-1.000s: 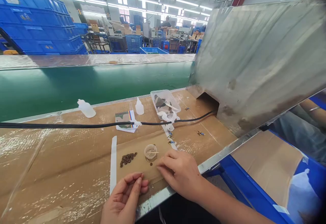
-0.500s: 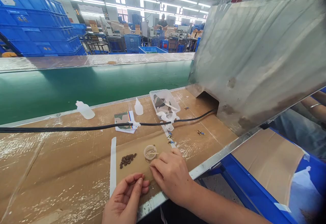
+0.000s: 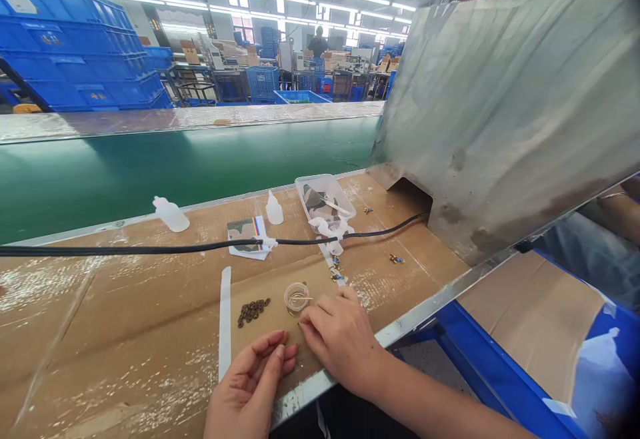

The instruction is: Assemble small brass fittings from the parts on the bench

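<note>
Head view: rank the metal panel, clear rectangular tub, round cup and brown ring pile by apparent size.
Metal panel
Clear rectangular tub
Round cup and brown ring pile: too alike to rank.

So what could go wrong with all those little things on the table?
The bare right hand is close to the small, round, see-through cup, so it might tip it. The small, round, dark-brown pieces lie loose in a pile, so a nudge from the bare left hand could scatter them.
</note>
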Action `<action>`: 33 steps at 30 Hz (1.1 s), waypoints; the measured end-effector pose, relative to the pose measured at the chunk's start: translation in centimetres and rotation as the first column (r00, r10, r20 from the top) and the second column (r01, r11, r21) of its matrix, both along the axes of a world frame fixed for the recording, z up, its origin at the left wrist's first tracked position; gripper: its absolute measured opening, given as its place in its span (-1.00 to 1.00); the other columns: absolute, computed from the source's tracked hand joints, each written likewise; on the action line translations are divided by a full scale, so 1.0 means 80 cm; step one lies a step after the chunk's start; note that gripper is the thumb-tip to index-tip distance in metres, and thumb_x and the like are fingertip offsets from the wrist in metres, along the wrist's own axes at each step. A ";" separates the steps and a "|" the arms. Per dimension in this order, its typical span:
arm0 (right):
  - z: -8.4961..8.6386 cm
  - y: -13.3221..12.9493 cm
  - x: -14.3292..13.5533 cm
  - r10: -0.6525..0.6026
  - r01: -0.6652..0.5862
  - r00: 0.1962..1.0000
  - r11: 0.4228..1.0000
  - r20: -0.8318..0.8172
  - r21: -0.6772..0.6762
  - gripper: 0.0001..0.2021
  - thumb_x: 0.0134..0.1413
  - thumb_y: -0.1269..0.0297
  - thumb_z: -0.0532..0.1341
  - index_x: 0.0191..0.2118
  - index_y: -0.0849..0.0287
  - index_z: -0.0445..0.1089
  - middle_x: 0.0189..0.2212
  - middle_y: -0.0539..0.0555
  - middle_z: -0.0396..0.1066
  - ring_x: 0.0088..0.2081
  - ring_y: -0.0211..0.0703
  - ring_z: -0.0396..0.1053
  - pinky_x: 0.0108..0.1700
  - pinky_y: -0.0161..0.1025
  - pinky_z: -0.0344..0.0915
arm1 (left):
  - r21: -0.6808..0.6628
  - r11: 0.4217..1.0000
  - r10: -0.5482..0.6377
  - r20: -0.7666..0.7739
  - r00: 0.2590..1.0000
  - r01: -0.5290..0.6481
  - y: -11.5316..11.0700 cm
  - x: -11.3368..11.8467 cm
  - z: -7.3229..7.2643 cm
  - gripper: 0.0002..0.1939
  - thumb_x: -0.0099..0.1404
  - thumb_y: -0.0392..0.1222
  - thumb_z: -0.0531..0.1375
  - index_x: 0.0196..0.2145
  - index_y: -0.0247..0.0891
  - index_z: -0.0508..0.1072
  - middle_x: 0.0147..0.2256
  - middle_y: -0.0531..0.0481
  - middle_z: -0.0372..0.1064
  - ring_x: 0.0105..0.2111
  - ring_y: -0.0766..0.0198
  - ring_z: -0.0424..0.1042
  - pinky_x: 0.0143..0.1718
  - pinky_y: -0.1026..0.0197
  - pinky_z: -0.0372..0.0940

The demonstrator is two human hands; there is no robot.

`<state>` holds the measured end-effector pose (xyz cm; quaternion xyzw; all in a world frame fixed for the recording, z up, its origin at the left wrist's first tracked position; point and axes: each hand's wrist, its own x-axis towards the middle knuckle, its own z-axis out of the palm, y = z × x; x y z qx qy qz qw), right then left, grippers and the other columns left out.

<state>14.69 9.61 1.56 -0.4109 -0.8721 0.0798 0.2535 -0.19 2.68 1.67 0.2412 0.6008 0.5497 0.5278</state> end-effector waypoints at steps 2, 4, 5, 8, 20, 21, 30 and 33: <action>0.002 0.002 0.000 0.010 -0.010 1.000 1.000 0.009 -0.004 -0.84 0.23 0.41 0.12 -0.40 0.15 0.32 -0.45 -0.01 0.32 -0.37 -0.18 0.24 -0.16 -0.16 -0.01 | 0.003 1.000 -0.004 0.000 1.000 0.004 0.000 0.000 0.000 -0.58 -0.01 0.01 0.41 -0.25 -0.31 0.55 -0.28 -0.12 0.58 -0.26 0.16 0.54 -0.17 0.25 0.42; 0.005 0.004 0.000 0.020 -0.019 1.000 1.000 0.021 -0.006 -0.85 0.22 0.41 0.13 -0.40 0.15 0.31 -0.45 -0.01 0.32 -0.37 -0.18 0.24 -0.15 -0.15 -0.01 | 0.005 1.000 0.002 0.000 1.000 -0.002 0.001 0.000 0.000 -0.58 -0.03 0.01 0.42 -0.26 -0.31 0.56 -0.30 -0.12 0.58 -0.27 0.17 0.54 -0.17 0.26 0.42; 0.006 0.005 0.000 0.023 -0.023 0.999 1.000 0.028 -0.006 -0.85 0.22 0.42 0.13 -0.40 0.16 0.31 -0.45 -0.01 0.32 -0.37 -0.18 0.25 -0.15 -0.15 0.00 | 0.005 1.000 0.007 0.003 1.000 -0.007 0.001 0.000 0.000 -0.58 -0.05 0.01 0.43 -0.27 -0.30 0.56 -0.31 -0.11 0.58 -0.27 0.17 0.54 -0.18 0.26 0.42; 0.007 0.006 -0.001 0.028 -0.029 0.998 1.000 0.048 0.005 -0.85 0.23 0.43 0.12 -0.39 0.16 0.31 -0.45 -0.01 0.32 -0.37 -0.18 0.25 -0.15 -0.15 0.01 | -0.001 1.000 0.009 0.011 1.000 -0.009 0.002 0.001 0.000 -0.58 -0.06 0.01 0.44 -0.29 -0.29 0.57 -0.32 -0.10 0.58 -0.29 0.17 0.55 -0.18 0.26 0.42; 0.015 -0.004 0.001 -0.010 0.007 0.999 0.998 -0.052 -0.069 -0.87 0.20 0.45 0.15 -0.38 0.16 0.33 -0.44 -0.02 0.33 -0.37 -0.19 0.27 -0.16 -0.17 0.04 | 0.003 0.999 0.053 0.017 0.998 -0.053 0.000 0.004 -0.001 -0.60 -0.10 -0.02 0.46 -0.31 -0.27 0.59 -0.30 -0.11 0.59 -0.29 0.15 0.56 -0.20 0.22 0.45; 0.020 -0.006 0.003 -0.015 0.007 0.996 0.995 -0.086 -0.098 -0.88 0.18 0.46 0.16 -0.38 0.16 0.33 -0.45 -0.03 0.33 -0.38 -0.21 0.26 -0.17 -0.18 0.05 | 0.005 0.998 0.057 0.027 0.998 -0.057 0.000 0.006 0.000 -0.60 -0.11 -0.03 0.46 -0.30 -0.26 0.59 -0.28 -0.12 0.59 -0.28 0.13 0.56 -0.20 0.21 0.46; 0.038 -0.022 0.003 -0.133 -0.002 0.960 0.877 -0.246 -0.480 -0.87 0.00 0.51 0.25 -0.46 0.13 0.38 -0.51 -0.09 0.32 -0.46 -0.30 0.29 -0.44 -0.38 0.13 | 0.008 0.999 0.041 0.049 0.998 -0.041 -0.006 0.018 0.005 -0.62 -0.17 -0.06 0.48 -0.34 -0.21 0.64 -0.31 -0.08 0.60 -0.21 0.00 0.55 -0.06 0.10 0.40; 0.034 -0.020 0.001 -0.193 -0.018 0.937 0.806 -0.292 -0.591 -0.88 -0.03 0.51 0.24 -0.48 0.16 0.41 -0.57 -0.08 0.33 -0.50 -0.30 0.28 -0.48 -0.40 0.15 | 0.021 1.000 0.012 0.039 0.999 -0.013 -0.005 0.017 0.003 -0.65 -0.15 -0.05 0.47 -0.36 -0.21 0.64 -0.33 -0.09 0.60 -0.23 0.00 0.56 -0.07 0.09 0.40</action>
